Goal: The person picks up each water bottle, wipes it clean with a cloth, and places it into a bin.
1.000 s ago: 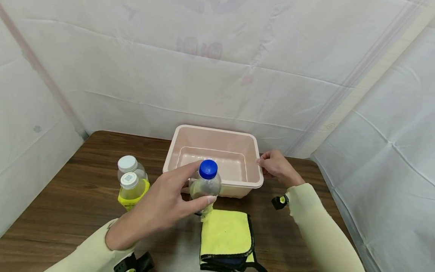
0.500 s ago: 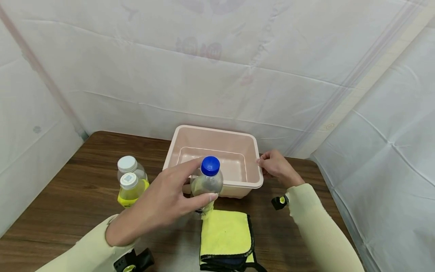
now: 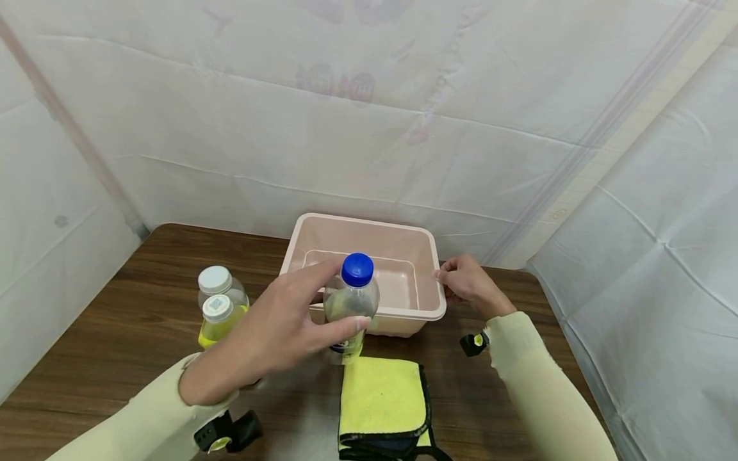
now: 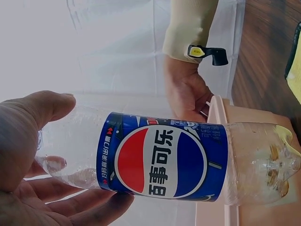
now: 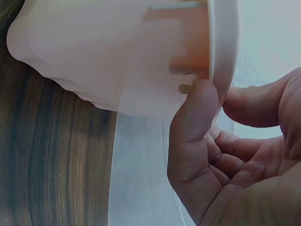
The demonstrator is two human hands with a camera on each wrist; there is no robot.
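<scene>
My left hand [image 3: 282, 323] grips a clear plastic cola bottle [image 4: 162, 160] around its upper part, just in front of the pink plastic basin [image 3: 403, 314]. The bottle has a blue cap [image 3: 357, 269] and a blue label with a red, white and blue round logo; it looks drained apart from a few drops. With thumb and curled forefinger, my right hand [image 3: 469, 285] pinches the basin's right rim [image 5: 223, 42]. Inside the basin, its floor shows bare.
Two white-capped bottles stand at the left on the wooden table [image 3: 115, 339]: a clear one [image 3: 221, 285] and one with yellow [image 3: 218, 320]. A folded yellow cloth [image 3: 383, 397] with black edging lies in front of the basin. White sheeting [image 3: 369, 141] hangs behind.
The cola bottle has risen slightly in my left hand, its cap now higher before the basin. My right hand keeps its hold on the rim; the basin stays put.
</scene>
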